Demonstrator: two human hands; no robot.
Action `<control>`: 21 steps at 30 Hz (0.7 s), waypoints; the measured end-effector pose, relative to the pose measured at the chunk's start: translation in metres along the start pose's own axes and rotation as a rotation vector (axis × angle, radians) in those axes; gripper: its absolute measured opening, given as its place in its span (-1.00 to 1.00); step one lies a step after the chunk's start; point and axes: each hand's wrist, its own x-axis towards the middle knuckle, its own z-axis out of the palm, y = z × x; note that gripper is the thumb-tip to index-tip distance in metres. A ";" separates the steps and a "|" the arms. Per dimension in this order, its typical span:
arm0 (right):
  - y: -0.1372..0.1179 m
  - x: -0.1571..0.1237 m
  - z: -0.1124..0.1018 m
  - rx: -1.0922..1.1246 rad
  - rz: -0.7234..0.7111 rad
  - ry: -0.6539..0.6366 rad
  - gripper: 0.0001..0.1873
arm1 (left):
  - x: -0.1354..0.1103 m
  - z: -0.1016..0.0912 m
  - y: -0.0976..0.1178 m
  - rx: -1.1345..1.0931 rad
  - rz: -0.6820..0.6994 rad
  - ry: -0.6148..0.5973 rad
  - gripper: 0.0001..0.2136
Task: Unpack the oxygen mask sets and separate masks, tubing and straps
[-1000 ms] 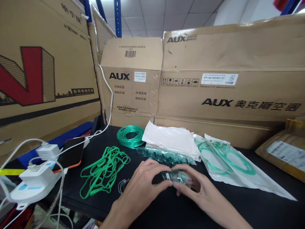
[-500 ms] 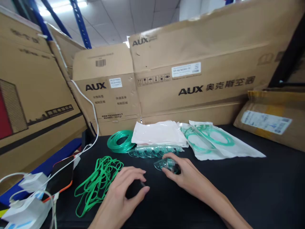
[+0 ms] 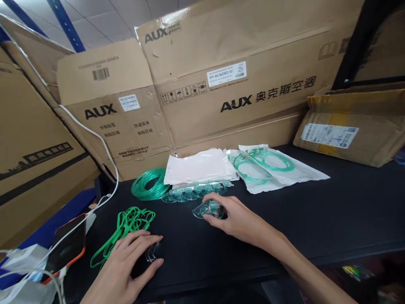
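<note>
My right hand (image 3: 232, 213) grips a clear green-tinted oxygen mask (image 3: 201, 210) between thumb and fingers, low over the black table. The palm hides part of the mask. My left hand (image 3: 128, 261) is curved, thumb and fingertips apart, beside a tangle of green elastic straps (image 3: 131, 219). Several small shiny strips (image 3: 152, 252) lie in the gap between its thumb and fingers; I see no firm grip on them. Behind the held mask, a row of similar clear masks (image 3: 193, 192) overlaps in front of a stack of white sheets or pouches (image 3: 201, 165).
Coiled green tubing (image 3: 148, 185) lies left of the stack. White pouches with green tubing (image 3: 278, 166) lie to its right. Cardboard boxes (image 3: 228, 90) wall the back, and a taped carton (image 3: 354, 126) stands right. A phone (image 3: 68, 245), chargers and white cables crowd the left.
My left hand has moved left, close to the green straps and over the shiny strips. My right hand still holds the mask. The camera view has tilted and shifted.
</note>
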 end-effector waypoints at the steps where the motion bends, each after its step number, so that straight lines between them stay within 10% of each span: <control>1: 0.000 0.000 0.000 0.005 -0.002 -0.002 -0.62 | 0.000 -0.002 -0.001 0.015 0.017 -0.003 -0.65; 21: 0.000 -0.003 0.000 0.033 -0.068 -0.029 -0.63 | 0.001 0.000 -0.009 0.061 0.099 0.037 -0.65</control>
